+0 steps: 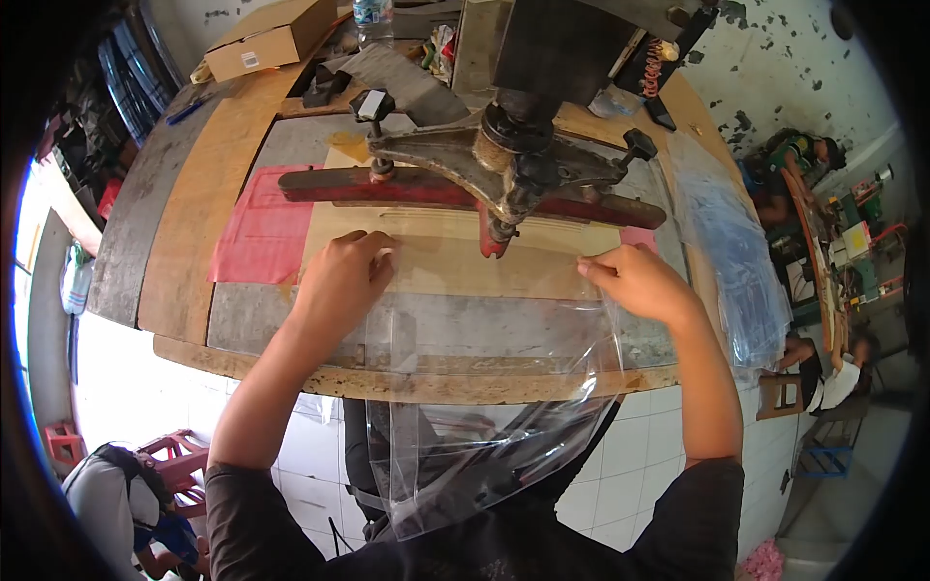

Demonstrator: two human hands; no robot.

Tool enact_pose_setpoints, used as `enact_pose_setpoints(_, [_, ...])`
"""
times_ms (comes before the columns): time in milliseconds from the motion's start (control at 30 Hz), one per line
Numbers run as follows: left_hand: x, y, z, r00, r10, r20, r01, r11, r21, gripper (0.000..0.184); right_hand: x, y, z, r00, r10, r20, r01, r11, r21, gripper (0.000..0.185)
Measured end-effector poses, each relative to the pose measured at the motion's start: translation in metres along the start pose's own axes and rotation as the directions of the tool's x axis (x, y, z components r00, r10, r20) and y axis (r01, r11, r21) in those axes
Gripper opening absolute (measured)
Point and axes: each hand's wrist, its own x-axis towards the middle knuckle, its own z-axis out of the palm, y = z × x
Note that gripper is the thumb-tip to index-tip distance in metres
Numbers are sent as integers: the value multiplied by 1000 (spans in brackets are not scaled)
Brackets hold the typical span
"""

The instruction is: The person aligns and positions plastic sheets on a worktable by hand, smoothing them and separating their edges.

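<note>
A clear plastic sheet (494, 339) spreads between my hands and hangs over the table's front edge towards my lap. My left hand (354, 271) pinches its left side, fingers closed. On the right, my right hand (635, 279) pinches the other side between thumb and fingers. The sheet's far part lies over a tan board (455, 276) beneath a machine head (513, 155). This head carries a long red and dark bar (407, 189) just beyond my hands. A pink sheet (257, 228) lies left of the board.
Stacked clear plastic (731, 271) lies on the table's right side. At the back are a cardboard box (266, 44), a bottle (373, 21) and a phone (661, 113). A blue pen (184, 111) is at the back left. Other people are at far right and lower left.
</note>
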Motion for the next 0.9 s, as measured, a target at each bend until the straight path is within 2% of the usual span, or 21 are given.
enact_pose_setpoints(67, [0,4,-5,999,-34,42,35,999,-19,24,-1,15,12,981,-159,-112,176,969,171,30])
enact_pose_setpoints(100, [-1,3,-5,999,-30,44,31,999,-21,24,-3,19,12,981,-155,-114,173,970,171,30])
enact_pose_setpoints(200, [-2,2,-7,998,-32,54,34,999,-34,29,-10,14,12,992,-119,-37,123,979,161,38])
enact_pose_setpoints(267, [-2,4,-9,996,-48,75,53,996,-66,33,-15,13,22,982,-119,-144,132,988,79,37])
enact_pose_setpoints(400, [-2,5,-9,996,-49,81,53,997,-52,34,-22,15,40,964,-129,-231,132,991,-2,38])
enact_pose_setpoints(467, [-1,6,-9,995,-63,82,67,996,-58,34,-21,22,46,937,-201,-284,182,979,-91,38])
enact_pose_setpoints(700, [-1,13,-11,993,-78,86,84,995,-63,34,-12,32,51,909,-244,-339,244,969,-44,38])
enact_pose_setpoints(767, [0,14,-11,990,-105,90,111,992,-65,34,-14,31,61,844,-290,-451,267,957,-115,39])
enact_pose_setpoints(900, [0,13,-11,990,-106,93,115,988,-103,34,-14,29,68,813,-293,-504,290,953,-87,41])
